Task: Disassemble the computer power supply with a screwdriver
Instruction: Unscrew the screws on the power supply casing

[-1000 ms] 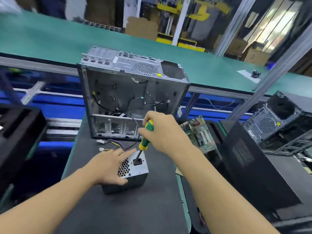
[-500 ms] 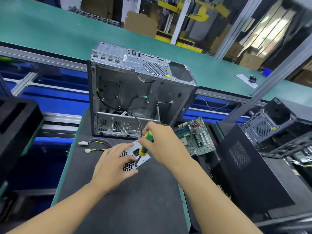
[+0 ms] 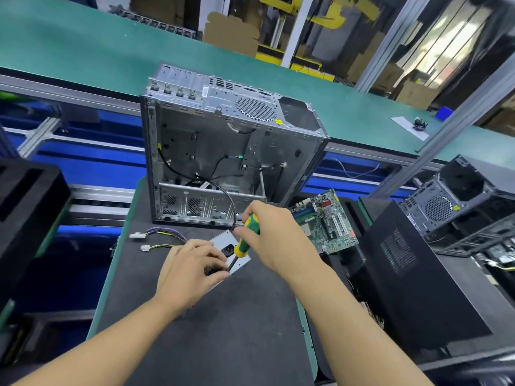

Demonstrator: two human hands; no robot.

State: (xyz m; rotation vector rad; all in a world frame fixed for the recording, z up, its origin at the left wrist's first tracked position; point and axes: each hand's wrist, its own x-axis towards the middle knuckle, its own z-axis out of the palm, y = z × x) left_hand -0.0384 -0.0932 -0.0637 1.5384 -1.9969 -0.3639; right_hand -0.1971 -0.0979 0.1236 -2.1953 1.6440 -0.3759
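A small silver power supply (image 3: 223, 242) lies on the dark mat (image 3: 223, 330), mostly covered by my left hand (image 3: 189, 270), which presses down on its vented face. My right hand (image 3: 274, 240) grips a green and yellow screwdriver (image 3: 246, 238), tilted down to the left. The screwdriver's tip rests on the power supply's front right edge, right beside my left fingertips. Purple and yellow cables (image 3: 158, 238) with white plugs trail from the unit to the left.
An open, gutted silver computer case (image 3: 223, 151) stands right behind the power supply. A green motherboard (image 3: 324, 221) lies to the right. A black side panel (image 3: 412, 274) and another case (image 3: 457, 201) sit further right. Black foam blocks (image 3: 25, 207) are at left.
My left hand slid further over the power supply, hiding its vent holes. The screwdriver tip shifted from the socket area to the unit's front right edge. The camera view rose.
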